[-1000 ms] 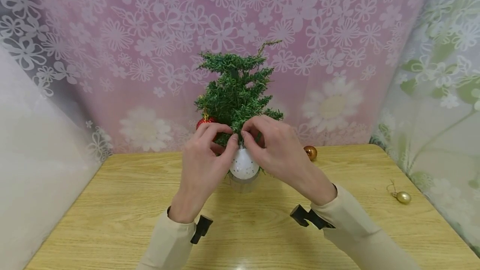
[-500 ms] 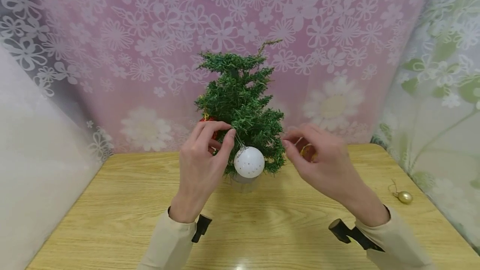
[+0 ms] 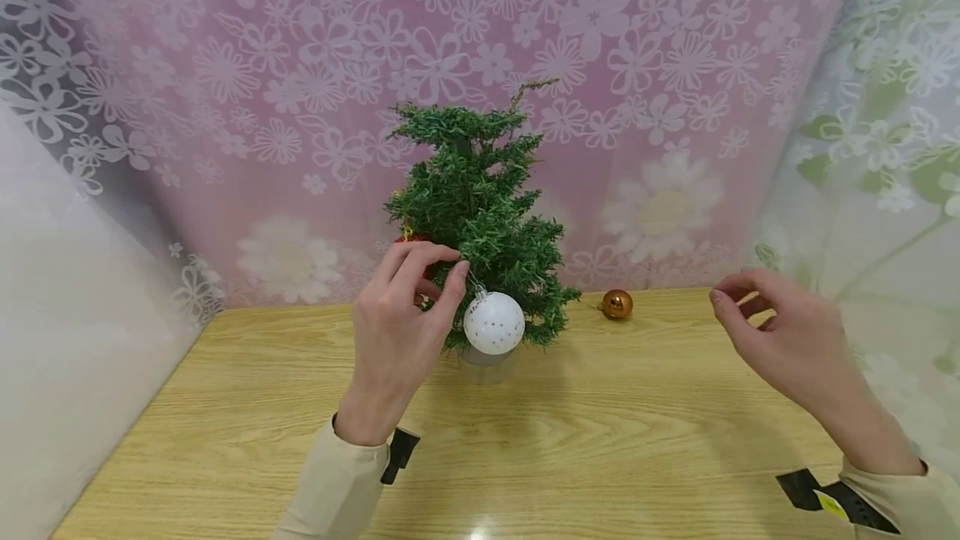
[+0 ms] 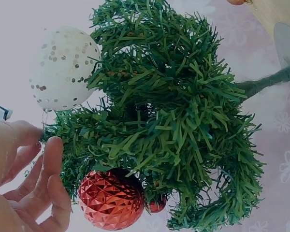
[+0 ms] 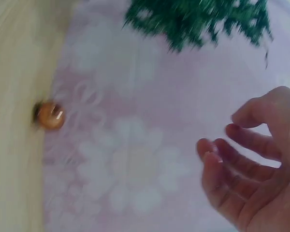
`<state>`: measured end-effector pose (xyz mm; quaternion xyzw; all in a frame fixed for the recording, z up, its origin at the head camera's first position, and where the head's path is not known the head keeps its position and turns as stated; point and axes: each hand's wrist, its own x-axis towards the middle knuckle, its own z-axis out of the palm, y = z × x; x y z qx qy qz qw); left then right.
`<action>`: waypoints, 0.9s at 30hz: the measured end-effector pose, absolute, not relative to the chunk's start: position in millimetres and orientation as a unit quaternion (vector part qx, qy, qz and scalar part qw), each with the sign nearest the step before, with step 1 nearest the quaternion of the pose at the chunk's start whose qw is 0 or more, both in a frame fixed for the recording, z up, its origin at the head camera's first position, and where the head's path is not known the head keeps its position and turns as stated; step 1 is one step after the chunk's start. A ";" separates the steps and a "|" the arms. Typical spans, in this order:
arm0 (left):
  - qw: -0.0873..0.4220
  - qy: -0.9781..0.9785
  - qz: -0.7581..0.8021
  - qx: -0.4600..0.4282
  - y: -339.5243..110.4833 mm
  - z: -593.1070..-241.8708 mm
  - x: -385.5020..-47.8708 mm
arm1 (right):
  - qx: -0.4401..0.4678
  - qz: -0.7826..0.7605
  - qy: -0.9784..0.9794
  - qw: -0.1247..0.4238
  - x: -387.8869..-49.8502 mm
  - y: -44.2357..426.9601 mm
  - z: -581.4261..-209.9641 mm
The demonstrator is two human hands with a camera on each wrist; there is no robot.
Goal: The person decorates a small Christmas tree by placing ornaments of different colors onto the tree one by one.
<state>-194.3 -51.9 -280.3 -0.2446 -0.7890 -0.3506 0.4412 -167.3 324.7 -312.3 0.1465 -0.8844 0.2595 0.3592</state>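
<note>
A small artificial Christmas tree (image 3: 487, 223) stands on the table. From a front branch hangs a white bauble (image 3: 494, 323) with metallic dots, its thin string running up to my left hand (image 3: 405, 298). Thumb and forefinger of that hand pinch the string at the branch tip. In the left wrist view the fingers (image 4: 53, 154) are at the branch end, beside the white bauble (image 4: 65, 67). Behind the left hand, a faceted red bauble (image 4: 111, 200) hangs on the tree. My right hand (image 3: 787, 340) is away to the right, fingers loosely bent, holding nothing.
An orange-gold bauble (image 3: 617, 304) lies near the table's back edge, right of the tree. Close to the red bauble is a smaller red one (image 4: 155, 203). A pink floral curtain (image 3: 300, 107) hangs behind the wooden table (image 3: 562, 457).
My right hand has left the branch and moved far to the right, hiding the small gold bauble from the head view. The left hand stays at the branch; the white bauble is now uncovered.
</note>
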 end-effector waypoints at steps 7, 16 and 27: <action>0.439 -0.785 -0.363 -0.242 -56.2 -281.8 -194.7 | 0.053 0.204 -0.954 0.212 -173.3 372.6 -333.7; 0.438 -0.780 -0.378 -0.238 -64.6 -283.1 -197.4 | 0.002 0.130 -0.987 0.095 -184.4 412.8 -358.6; 0.440 -0.775 -0.397 -0.219 -79.4 -284.0 -202.5 | 0.004 0.073 -0.997 -0.025 -188.8 443.9 -386.8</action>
